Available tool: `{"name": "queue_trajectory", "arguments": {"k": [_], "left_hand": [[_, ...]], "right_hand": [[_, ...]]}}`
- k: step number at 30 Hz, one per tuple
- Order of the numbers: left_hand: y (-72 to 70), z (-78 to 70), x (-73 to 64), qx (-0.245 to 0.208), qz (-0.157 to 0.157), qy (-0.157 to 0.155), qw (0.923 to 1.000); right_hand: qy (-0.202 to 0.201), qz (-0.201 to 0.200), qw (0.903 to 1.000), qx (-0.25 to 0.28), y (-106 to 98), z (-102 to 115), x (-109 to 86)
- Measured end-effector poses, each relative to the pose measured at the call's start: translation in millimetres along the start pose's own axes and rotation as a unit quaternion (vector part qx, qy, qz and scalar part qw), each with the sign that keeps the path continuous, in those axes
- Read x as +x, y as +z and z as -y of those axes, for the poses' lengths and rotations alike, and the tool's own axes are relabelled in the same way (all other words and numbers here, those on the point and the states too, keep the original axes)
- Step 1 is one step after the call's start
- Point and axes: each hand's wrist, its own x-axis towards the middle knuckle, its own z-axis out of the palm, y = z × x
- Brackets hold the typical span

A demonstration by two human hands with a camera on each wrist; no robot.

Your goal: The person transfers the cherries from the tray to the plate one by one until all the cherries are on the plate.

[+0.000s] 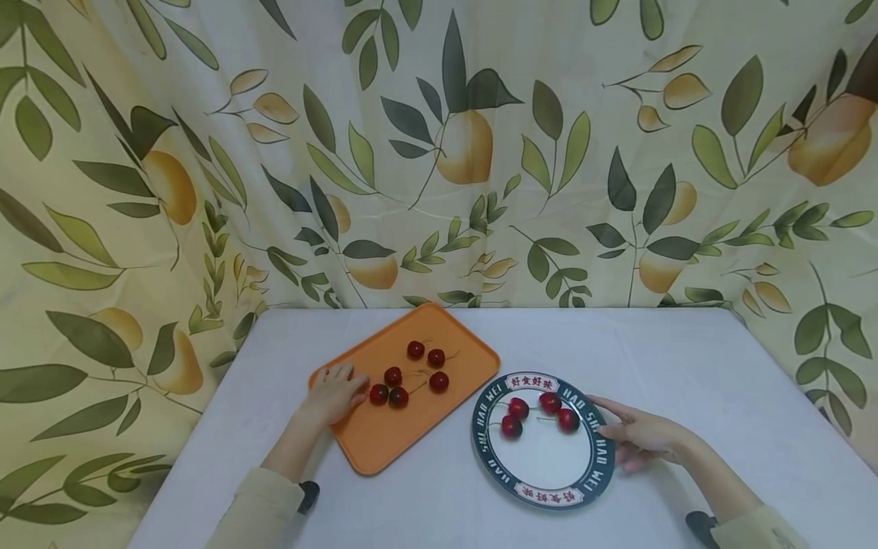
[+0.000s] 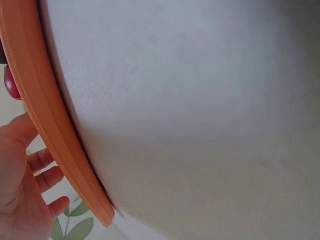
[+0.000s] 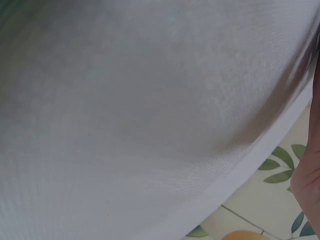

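An orange tray (image 1: 377,450) lies at an angle on the table, bearing several dark red cherries (image 1: 439,381) with stems. My left hand (image 1: 336,394) is over its left part, the fingertips close beside the nearest cherry (image 1: 379,394). In the left wrist view a small gap shows between that hand (image 2: 22,185) and a cherry (image 2: 12,84); its fingers are spread and partly hidden by the tray rim (image 2: 60,135). A round plate (image 1: 542,465) with a dark patterned rim holds several more cherries (image 1: 568,420). My right hand (image 1: 645,435) holds its right rim, thumb on top, lower fingers partly hidden.
A white cloth (image 1: 411,511) covers the table. Behind and at the sides hangs a curtain (image 1: 549,252) printed with fruit and leaves. The tray's right corner and the plate lie close together. Dark bands (image 1: 309,497) sit at both wrists.
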Motion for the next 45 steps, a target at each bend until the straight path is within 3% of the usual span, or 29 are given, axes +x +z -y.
{"name": "queue_trajectory", "arguments": {"k": [15, 24, 32, 38, 45], "left_hand": [[0.2, 4.7, -2.0, -0.011, -0.008, 0.032, 0.9994], [-1.0, 6.2, -4.3, -0.028, -0.034, 0.051, 0.9977], [0.7, 7.7, -1.7, -0.034, -0.073, 0.087, 0.9929], [-1.6, 2.6, 1.4, -0.024, -0.096, 0.105, 0.9896], [-13.7, -12.7, 6.0, -0.017, -0.107, 0.112, 0.9879]], "right_hand": [[-0.005, 0.006, 1.0, 0.0, -2, 0, 0.9], [-0.009, -0.003, 1.0, -0.003, -1, -1, -0.3], [-0.006, -0.002, 1.0, -0.002, 0, -2, 0.4], [-0.005, -0.003, 1.0, -0.002, 0, -3, 1.5], [-0.005, -0.006, 1.0, -0.004, 0, -2, 1.0]]}}
